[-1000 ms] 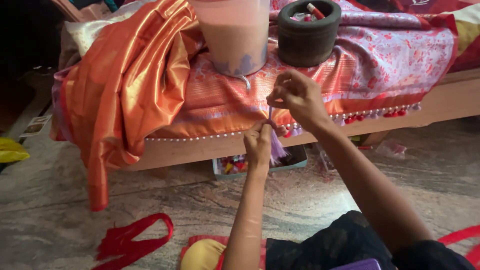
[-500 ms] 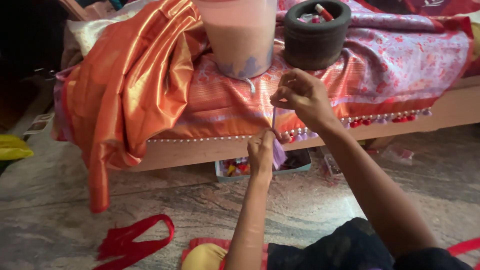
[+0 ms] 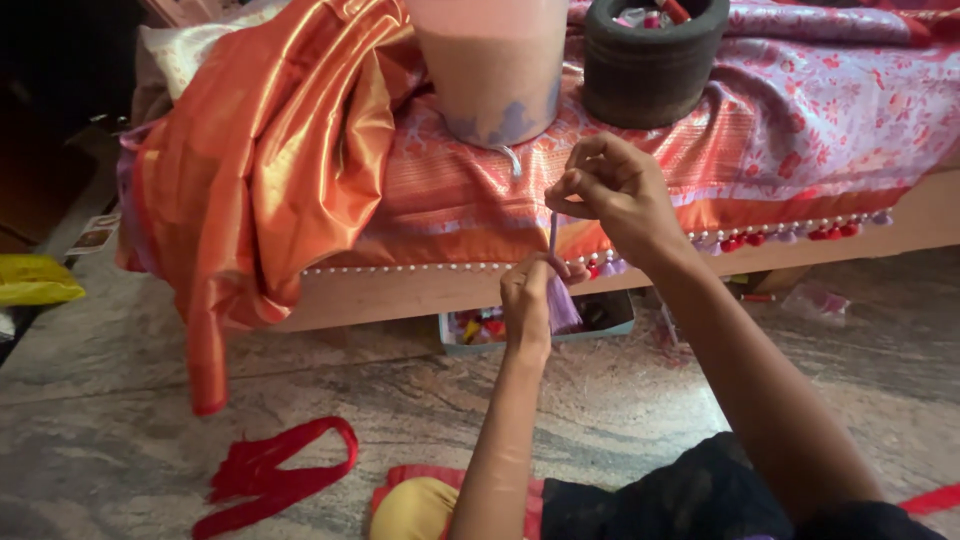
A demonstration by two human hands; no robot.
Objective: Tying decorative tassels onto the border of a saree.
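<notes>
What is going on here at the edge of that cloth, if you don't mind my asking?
A person sitting on the stone floor is working on a purple tassel at the hem of an orange and pink cloth spread over a low wooden platform. The left hand pinches the tassel just below the hem, while the right hand holds its thread up taut above. A row of beads and small tassels already lines the hem to the right. A red ribbon lies on the floor.

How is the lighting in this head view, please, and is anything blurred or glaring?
Head view: soft daylight, sheen on the draped orange satin cloth; the top-left corner falls into deep shadow; the left hand and right hand on the lilac thread tassel are fairly sharp, the pale pink cylindrical container slightly soft.
</notes>
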